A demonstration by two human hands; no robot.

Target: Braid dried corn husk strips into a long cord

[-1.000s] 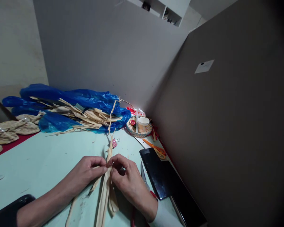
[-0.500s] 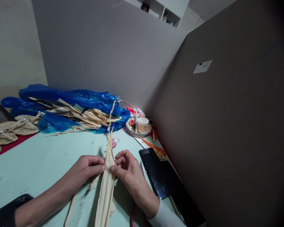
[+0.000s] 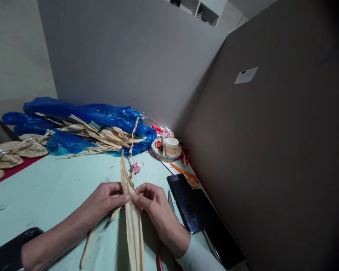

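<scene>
Low in the middle of the frame, both hands meet on one long dried leaf strip. The left hand comes in from the lower left, its fingertips pinched on the strip's left edge. The right hand comes in from the lower right, fingers curled and closed on the strip's right edge, so the two thumbs almost touch. The strip runs from a pointed tip just above the hands down past the bottom edge of the frame, lying over the pale green table. A thinner loose strip lies on the table to the lower left, under the left forearm.

Just above the tip sits a small pink binder clip, with a twisted cord rising from it toward the pile. At the upper left of the table a blue plastic bag spreads wide with a heap of dried leaf strips on it. At the far left edge lie flat woven mats. Right of the bag stands a paper cup on a woven coaster. Orange-handled scissors lie near the partition, and a black tablet lies right of the right hand.
</scene>
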